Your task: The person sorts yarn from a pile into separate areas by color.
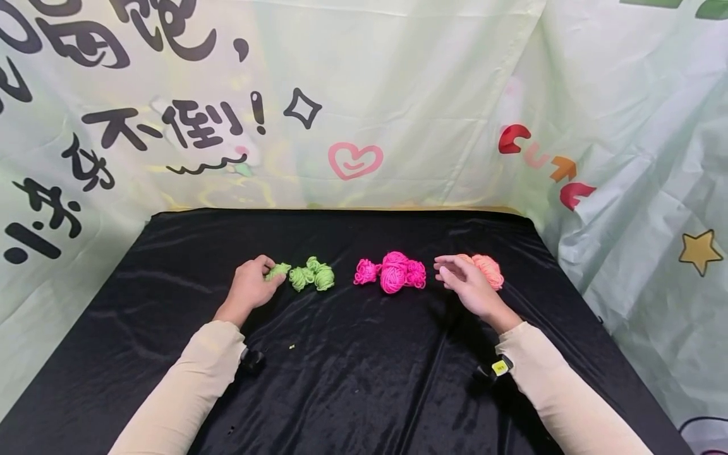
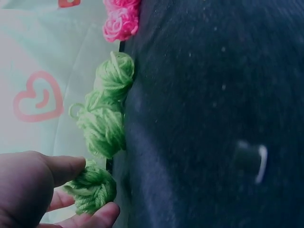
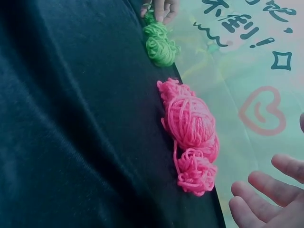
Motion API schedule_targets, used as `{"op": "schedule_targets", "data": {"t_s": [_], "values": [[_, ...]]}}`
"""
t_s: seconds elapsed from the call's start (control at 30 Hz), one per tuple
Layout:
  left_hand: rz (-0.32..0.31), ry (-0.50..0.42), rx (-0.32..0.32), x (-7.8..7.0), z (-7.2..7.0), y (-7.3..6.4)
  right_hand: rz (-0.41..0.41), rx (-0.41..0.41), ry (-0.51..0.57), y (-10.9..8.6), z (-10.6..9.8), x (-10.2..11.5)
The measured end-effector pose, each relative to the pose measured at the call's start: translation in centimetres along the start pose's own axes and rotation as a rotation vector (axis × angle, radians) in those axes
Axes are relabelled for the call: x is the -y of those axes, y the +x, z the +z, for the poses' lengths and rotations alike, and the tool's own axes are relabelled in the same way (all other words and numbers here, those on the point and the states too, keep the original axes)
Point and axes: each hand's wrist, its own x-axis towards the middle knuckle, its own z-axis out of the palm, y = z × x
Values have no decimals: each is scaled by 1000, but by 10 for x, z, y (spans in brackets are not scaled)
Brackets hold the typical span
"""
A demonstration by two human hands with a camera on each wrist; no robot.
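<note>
Between thumb and fingers, my left hand (image 1: 254, 282) pinches a small green yarn ball (image 2: 93, 187). Just right of it lie several more green yarn balls (image 1: 314, 275), bunched together. A cluster of bright pink yarn balls (image 1: 392, 272) sits mid-table, one larger ball (image 3: 190, 121) among smaller tangled ones. My right hand (image 1: 469, 287) hovers with loosely extended fingers (image 3: 273, 187) between the pink cluster and the orange yarn balls (image 1: 487, 270). It holds nothing that I can see, and it partly hides the orange yarn in the head view.
Black cloth (image 1: 341, 379) with wrinkles covers the table. Behind and beside it hangs a pale printed curtain (image 1: 432, 95) with lettering and a pink heart. A tiny light scrap (image 1: 292, 346) lies on the cloth near the left wrist.
</note>
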Motion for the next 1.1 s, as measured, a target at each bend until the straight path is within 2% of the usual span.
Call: {"op": "schedule_targets", "data": {"t_s": [0.07,0.2,0.43,0.73,0.9,1.1], "values": [[3,-5,-11,0,2,0,-32,-21,-46,-3,-1,0],[0,-5,-11,0,6,1,-44,-51,-114,-8,-4,0],[-22,-5,21,-2,10,0,-70,-83,-118,-16,-7,0],[17,12,14,0,12,-1,-117,-105,-57,-24,-11,-5],[9,6,15,-1,11,-1,-144,-115,-55,-25,-12,-9],[-7,2,39,0,10,-2,-102,-109,-100,-30,-14,-11]]}}
